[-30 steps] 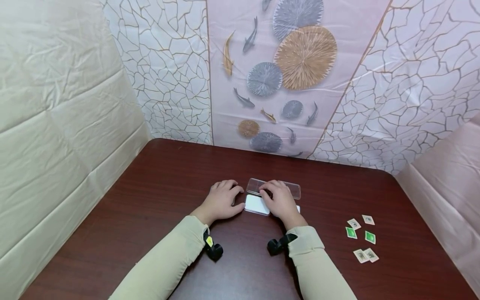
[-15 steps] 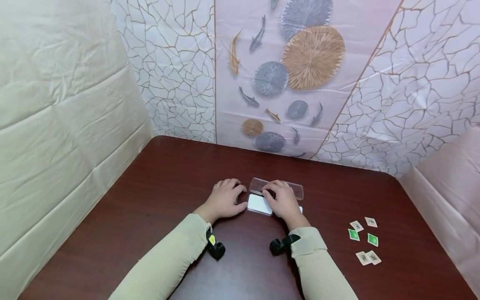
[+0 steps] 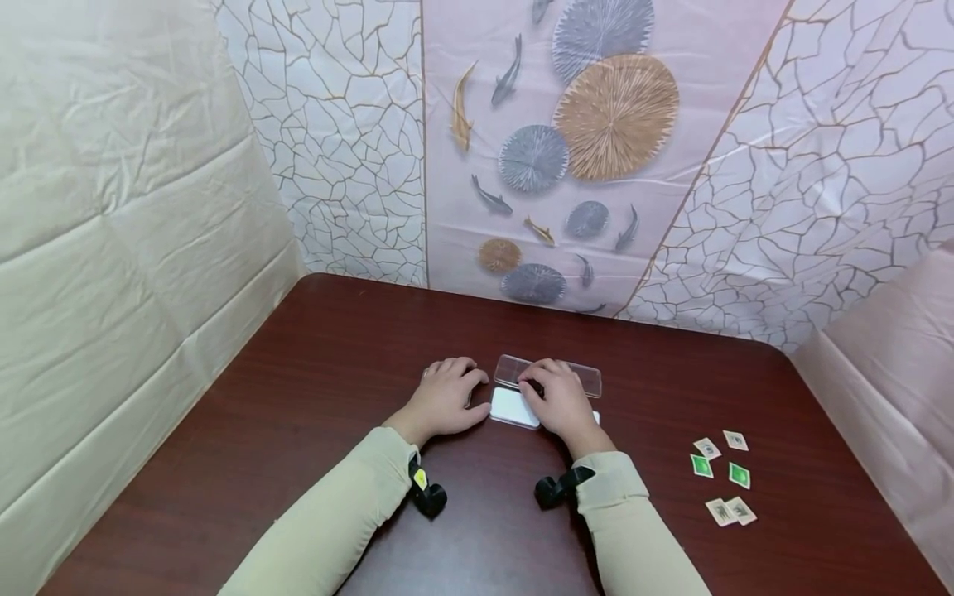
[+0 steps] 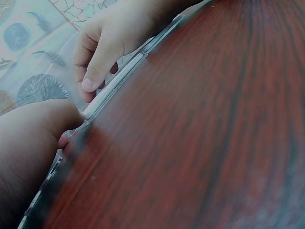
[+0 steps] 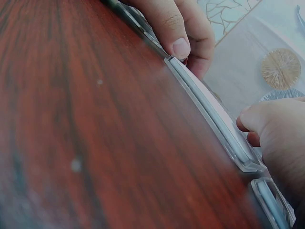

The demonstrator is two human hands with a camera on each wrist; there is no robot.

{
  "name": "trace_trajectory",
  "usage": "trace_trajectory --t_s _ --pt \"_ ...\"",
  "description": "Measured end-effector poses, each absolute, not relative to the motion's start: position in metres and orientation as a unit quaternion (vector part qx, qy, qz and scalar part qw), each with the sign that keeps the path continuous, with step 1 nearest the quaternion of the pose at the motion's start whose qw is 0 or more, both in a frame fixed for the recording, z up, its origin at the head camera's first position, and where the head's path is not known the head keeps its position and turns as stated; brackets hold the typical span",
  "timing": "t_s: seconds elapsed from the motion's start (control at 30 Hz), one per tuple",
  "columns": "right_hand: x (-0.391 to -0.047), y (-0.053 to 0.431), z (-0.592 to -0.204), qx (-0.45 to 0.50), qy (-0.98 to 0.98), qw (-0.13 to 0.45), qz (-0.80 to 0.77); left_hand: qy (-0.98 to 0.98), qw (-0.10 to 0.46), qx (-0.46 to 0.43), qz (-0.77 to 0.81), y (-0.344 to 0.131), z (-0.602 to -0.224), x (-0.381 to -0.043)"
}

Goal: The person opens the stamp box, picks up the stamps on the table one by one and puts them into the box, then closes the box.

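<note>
A white flat slab in a shallow clear plastic case lies mid-table, with a second, similar one mostly hidden beyond the right wrist. Behind them is a long clear plastic case. My left hand lies palm down at the first slab's left end, its thumb right at the case's corner; a clear-edged item shows under that hand. Over the slab's right part, my right hand rests with loosely bent fingers, partly covering the long case; its thumb hangs close to the slab.
Several small square cards lie on the table's right side, some with a green face, others pale with small pictures. The brown table is bordered by patterned cloth behind and plain cloth on the left.
The view shifts slightly as the head moves. Both hands and the cases keep their places.
</note>
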State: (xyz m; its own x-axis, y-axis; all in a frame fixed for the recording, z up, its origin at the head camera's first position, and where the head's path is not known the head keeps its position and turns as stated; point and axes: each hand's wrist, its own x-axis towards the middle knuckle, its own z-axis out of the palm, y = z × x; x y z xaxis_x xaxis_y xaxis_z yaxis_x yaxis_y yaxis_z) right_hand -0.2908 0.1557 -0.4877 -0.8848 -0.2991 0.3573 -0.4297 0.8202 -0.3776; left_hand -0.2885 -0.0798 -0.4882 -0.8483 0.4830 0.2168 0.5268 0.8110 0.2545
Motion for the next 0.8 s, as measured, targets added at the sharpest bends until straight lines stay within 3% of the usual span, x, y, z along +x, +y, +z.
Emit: trace_trajectory --t_s 0.5,0.8 --pt "-0.289 0.156 -0.486 0.205 -0.937 0.164 0.231 -0.945 0.110 -0.271 -0.144 -0.077 -0.489 -0.291" --pt "-0.287 0.132 -0.483 0.241 -0.923 0.179 0.239 -0.934 0.137 -0.284 -0.169 -0.095 -0.491 -0.294"
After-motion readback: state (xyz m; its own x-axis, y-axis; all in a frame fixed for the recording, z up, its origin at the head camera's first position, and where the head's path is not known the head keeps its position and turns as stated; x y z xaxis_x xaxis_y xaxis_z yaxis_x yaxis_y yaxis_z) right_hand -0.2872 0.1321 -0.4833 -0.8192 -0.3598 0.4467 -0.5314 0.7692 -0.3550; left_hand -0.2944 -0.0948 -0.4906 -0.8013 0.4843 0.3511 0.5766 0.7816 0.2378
